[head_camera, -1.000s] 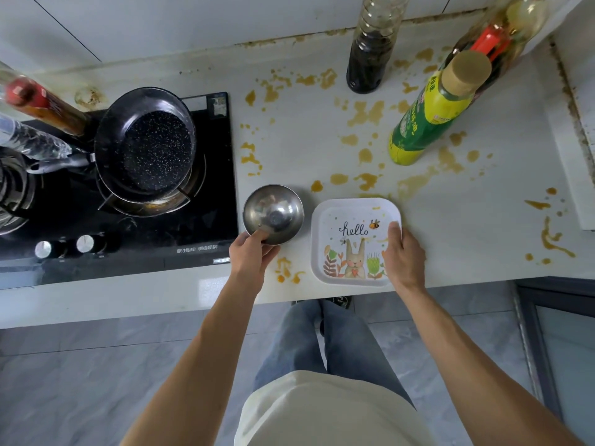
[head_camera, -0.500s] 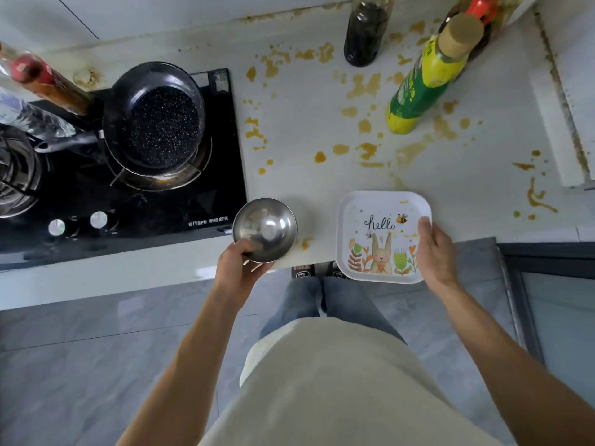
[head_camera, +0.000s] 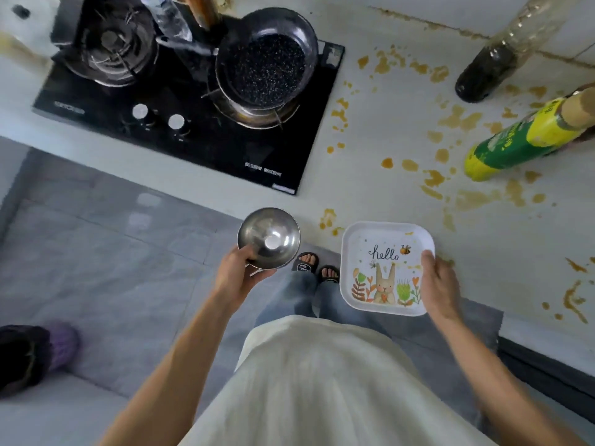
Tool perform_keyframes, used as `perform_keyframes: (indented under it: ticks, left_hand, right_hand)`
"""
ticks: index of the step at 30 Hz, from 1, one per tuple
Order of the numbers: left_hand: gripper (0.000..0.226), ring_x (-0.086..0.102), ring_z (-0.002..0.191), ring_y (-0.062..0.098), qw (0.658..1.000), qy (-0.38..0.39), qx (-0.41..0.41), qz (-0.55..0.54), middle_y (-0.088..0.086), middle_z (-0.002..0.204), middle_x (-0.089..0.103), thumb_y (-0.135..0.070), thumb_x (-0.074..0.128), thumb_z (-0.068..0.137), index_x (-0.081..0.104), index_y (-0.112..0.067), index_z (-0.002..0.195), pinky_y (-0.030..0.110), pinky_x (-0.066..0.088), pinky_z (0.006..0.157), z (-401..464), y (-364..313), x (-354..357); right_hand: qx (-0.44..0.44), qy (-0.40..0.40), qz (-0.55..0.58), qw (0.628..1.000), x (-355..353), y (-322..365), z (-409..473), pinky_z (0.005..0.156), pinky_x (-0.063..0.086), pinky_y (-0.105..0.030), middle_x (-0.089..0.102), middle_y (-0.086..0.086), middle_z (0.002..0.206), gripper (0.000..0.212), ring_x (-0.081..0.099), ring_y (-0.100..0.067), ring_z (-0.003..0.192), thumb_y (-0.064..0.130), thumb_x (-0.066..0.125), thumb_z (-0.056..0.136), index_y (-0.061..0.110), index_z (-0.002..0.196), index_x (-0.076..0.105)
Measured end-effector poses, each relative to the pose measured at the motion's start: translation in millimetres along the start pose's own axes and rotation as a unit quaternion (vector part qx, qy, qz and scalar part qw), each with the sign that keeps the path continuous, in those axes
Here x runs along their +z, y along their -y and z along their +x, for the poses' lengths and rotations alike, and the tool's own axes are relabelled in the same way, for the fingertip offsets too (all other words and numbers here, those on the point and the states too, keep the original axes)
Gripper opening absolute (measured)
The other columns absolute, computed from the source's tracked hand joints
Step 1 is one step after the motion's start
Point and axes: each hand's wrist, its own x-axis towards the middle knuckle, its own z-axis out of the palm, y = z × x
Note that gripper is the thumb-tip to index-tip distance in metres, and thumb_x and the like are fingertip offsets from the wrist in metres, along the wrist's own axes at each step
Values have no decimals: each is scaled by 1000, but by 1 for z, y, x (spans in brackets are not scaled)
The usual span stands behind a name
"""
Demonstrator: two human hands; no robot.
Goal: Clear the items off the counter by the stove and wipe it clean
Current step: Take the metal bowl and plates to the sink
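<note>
The square plate point(head_camera: 386, 268) bears the handwritten word "hello" above a drawn rabbit. White print on the stove's point(head_camera: 193, 123) front edge and the green bottle's point(head_camera: 515, 143) label are too blurred to read.

Dark sauce bottle point(head_camera: 492, 66): neck and cap cut off by top edge. Green bottle point(head_camera: 521, 140): cap clipped at right edge. Two bottles behind pan point(head_camera: 267, 66): only lower parts in frame, blurred. Left hand point(head_camera: 236, 275): fingers hidden beneath steel bowl point(head_camera: 269, 241). Right hand point(head_camera: 439, 284): fingers hidden under square plate point(head_camera: 384, 268). Stove point(head_camera: 180, 101) lettering too small to read. Dark object point(head_camera: 29, 355) on floor: cropped at left edge, unidentifiable.
</note>
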Motion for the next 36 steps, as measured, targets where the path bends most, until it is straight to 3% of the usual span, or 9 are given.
perform_keyframes:
  ticks: [3,6,12,16,21,24,26,32,36]
  left_hand:
    - [45,77,87,28,998,-38,-6,-44,15,90,76,-7,58,67,69,3,110,38,64,77,-20,33,-22]
    - [42,77,83,26,991,-84,-14,-98,12,87,76,-8,59,66,70,-1,106,39,65,76,-41,71,-51]
    - [39,73,69,24,958,-187,-19,-218,12,80,72,-6,62,64,68,-1,102,36,63,66,-81,146,-109]
    - [35,75,71,28,924,-244,-39,-293,15,80,74,-4,60,66,67,2,99,42,65,72,-104,190,-148]
    - [26,76,70,24,895,-284,-45,-342,14,83,75,2,55,81,69,2,104,39,64,66,-124,223,-193]
    - [26,76,79,28,878,-293,-48,-375,14,85,76,2,54,85,69,2,106,42,65,71,-131,225,-222]
    - [22,74,80,32,869,-301,-47,-390,14,82,74,2,54,86,68,2,103,43,65,72,-132,218,-245]
    - [14,72,64,19,858,-309,1,-410,1,64,70,2,54,86,65,-5,92,37,65,65,-125,166,-317]
    - [15,71,65,17,855,-308,32,-417,-2,62,68,4,51,86,62,-6,89,39,65,67,-113,119,-367]
  right_hand:
    - [-60,44,-37,997,10,17,12,54,42,-27,59,-5,65,55,52,-20,59,50,35,105,7,77,55]
    - [-97,100,-76,987,27,40,16,67,51,-33,71,-6,80,52,66,-23,73,49,33,107,11,88,64]
    - [-169,182,-115,962,82,95,-3,73,58,-38,75,-2,89,47,72,-24,82,51,34,106,19,91,65]
    - [-215,233,-148,937,133,129,-33,61,54,-29,74,0,82,46,74,-19,74,51,35,107,21,87,64]
    - [-262,284,-200,901,204,163,-81,59,56,-31,74,-4,82,48,72,-21,73,50,35,107,15,91,64]
    - [-279,312,-224,880,242,177,-110,55,54,-29,73,-6,79,51,72,-23,70,48,35,107,10,92,64]
    - [-282,321,-237,873,265,183,-127,61,55,-34,74,-8,82,50,73,-26,74,48,35,107,10,91,64]
    - [-254,314,-253,879,314,202,-157,77,61,-48,77,-8,88,49,75,-29,82,51,35,103,16,92,68]
    - [-249,309,-261,880,342,225,-162,77,63,-50,78,-5,82,53,77,-28,79,54,35,101,15,90,70]
